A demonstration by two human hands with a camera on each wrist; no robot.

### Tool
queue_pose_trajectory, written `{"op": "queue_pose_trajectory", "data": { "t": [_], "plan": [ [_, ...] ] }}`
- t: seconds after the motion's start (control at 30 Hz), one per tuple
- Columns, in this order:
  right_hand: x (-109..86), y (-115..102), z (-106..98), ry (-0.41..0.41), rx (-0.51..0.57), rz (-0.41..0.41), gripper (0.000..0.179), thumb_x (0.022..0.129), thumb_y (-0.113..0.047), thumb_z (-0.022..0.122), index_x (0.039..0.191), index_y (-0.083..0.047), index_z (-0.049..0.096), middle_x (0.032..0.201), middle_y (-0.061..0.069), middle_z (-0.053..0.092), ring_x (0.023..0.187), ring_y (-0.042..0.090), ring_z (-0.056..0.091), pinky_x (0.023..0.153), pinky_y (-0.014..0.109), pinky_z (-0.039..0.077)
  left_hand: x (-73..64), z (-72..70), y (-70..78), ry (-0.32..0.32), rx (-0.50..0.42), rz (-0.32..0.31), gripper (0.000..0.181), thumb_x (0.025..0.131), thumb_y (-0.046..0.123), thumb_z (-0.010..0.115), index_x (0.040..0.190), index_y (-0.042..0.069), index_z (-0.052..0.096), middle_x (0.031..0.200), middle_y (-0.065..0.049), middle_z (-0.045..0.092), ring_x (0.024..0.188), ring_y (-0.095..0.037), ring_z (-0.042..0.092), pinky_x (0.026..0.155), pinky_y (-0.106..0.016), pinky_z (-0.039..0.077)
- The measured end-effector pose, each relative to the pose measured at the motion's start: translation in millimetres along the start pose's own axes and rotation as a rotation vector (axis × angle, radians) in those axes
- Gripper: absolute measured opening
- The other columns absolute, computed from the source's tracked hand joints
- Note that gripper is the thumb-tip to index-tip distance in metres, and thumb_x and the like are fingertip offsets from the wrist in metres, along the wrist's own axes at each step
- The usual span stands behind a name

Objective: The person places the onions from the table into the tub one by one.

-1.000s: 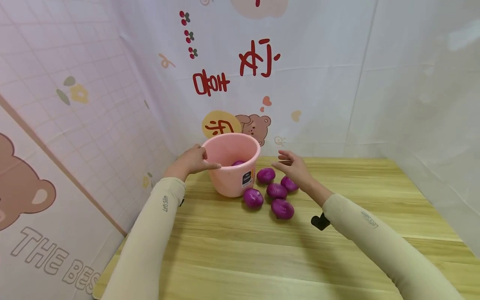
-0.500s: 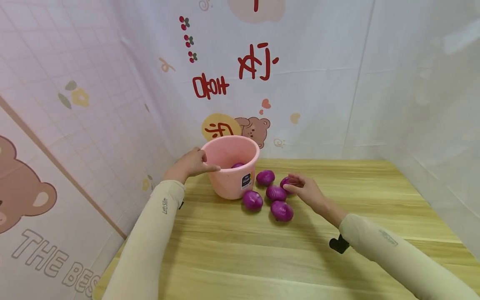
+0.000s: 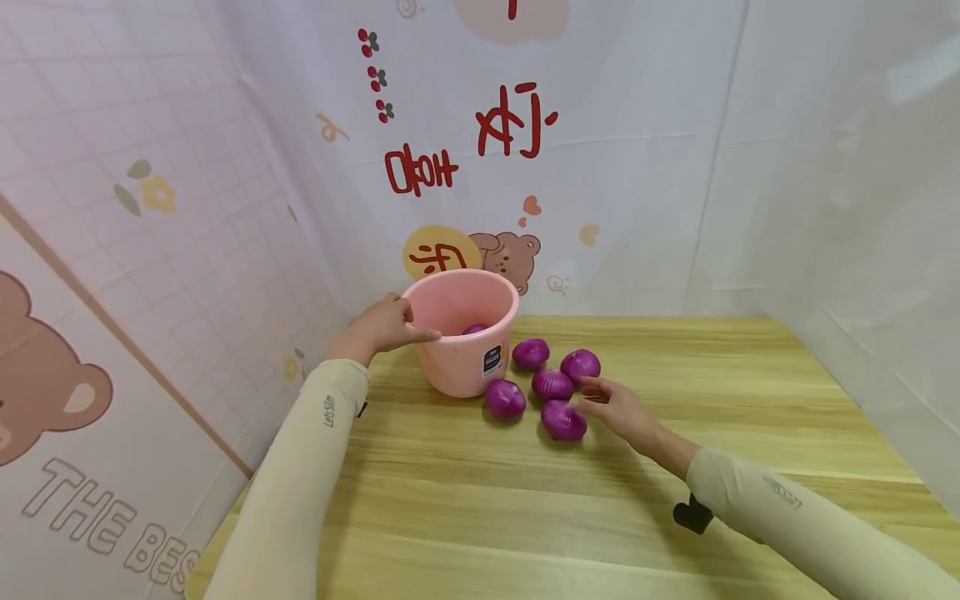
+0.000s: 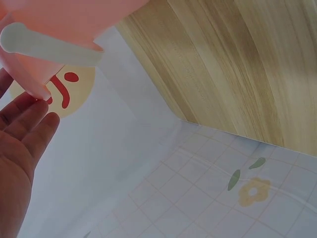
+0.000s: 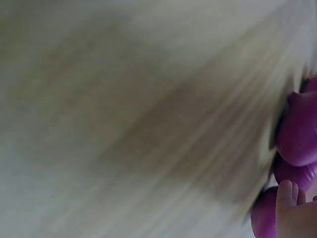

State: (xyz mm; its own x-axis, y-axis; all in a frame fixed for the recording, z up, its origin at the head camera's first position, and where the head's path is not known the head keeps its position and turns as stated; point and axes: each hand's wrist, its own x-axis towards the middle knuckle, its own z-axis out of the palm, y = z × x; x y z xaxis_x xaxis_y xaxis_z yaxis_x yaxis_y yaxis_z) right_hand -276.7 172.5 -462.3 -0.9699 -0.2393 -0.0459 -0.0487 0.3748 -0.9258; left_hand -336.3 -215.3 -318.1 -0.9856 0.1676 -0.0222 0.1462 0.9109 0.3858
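My left hand [image 3: 384,325] grips the near-left rim of a pink bucket [image 3: 450,367], thumb outside along the rim. In the left wrist view, the fingertips [image 4: 47,126] meet the rim beside the white handle [image 4: 54,47]. A purple onion [image 3: 475,329] shows inside the bucket. My right hand [image 3: 622,417] is at the right side of the front onion [image 3: 564,422], its thumb overlapping it, fingers loosely bent. Around it lie a middle onion [image 3: 552,384], a right onion [image 3: 581,367], a rear onion [image 3: 531,354] and a left onion [image 3: 506,400].
All this stands on a light wood-grain table [image 3: 465,500]. A printed white cloth [image 3: 630,167] hangs behind it, and a checked cloth [image 3: 150,275] rises along the left side.
My right hand has come from beside the bucket, over the right onion, then down toward me to the front onion. The left hand keeps its hold on the rim.
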Motion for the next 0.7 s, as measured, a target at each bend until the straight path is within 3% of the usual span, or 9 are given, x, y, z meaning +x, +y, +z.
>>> {"op": "queue_pose_trajectory", "data": {
  "t": [0.27, 0.5, 0.7],
  "plan": [
    [-2.4, 13.0, 7.6, -0.030, -0.018, 0.031, 0.076, 0.076, -0.039, 0.071, 0.134, -0.001, 0.039, 0.128, 0.022, 0.046, 0.114, 0.032, 0.046, 0.092, 0.042, 0.038, -0.3, -0.1, 1.0, -0.004, -0.002, -0.002, 0.078, 0.060, 0.073, 0.063, 0.105, 0.010, 0.052, 0.104, -0.005, 0.043, 0.090, -0.024, 0.048, 0.075, -0.040, 0.044],
    [-4.8, 14.2, 11.4, -0.049, -0.049, 0.072, 0.077, 0.075, -0.042, 0.070, 0.133, -0.002, 0.040, 0.125, 0.016, 0.050, 0.113, 0.030, 0.048, 0.092, 0.042, 0.038, -0.3, 0.2, 0.5, 0.002, 0.004, -0.009, 0.073, 0.062, 0.071, 0.064, 0.103, 0.012, 0.051, 0.103, -0.005, 0.043, 0.089, -0.024, 0.048, 0.074, -0.039, 0.044],
    [-5.3, 16.3, 16.1, -0.064, -0.065, 0.052, 0.077, 0.075, -0.040, 0.071, 0.133, -0.001, 0.041, 0.123, 0.014, 0.052, 0.110, 0.027, 0.050, 0.091, 0.041, 0.039, 0.8, 1.1, 0.3, 0.000, 0.011, -0.008, 0.078, 0.060, 0.074, 0.062, 0.106, 0.012, 0.051, 0.104, -0.004, 0.043, 0.090, -0.023, 0.048, 0.075, -0.039, 0.044]
  ]
}}
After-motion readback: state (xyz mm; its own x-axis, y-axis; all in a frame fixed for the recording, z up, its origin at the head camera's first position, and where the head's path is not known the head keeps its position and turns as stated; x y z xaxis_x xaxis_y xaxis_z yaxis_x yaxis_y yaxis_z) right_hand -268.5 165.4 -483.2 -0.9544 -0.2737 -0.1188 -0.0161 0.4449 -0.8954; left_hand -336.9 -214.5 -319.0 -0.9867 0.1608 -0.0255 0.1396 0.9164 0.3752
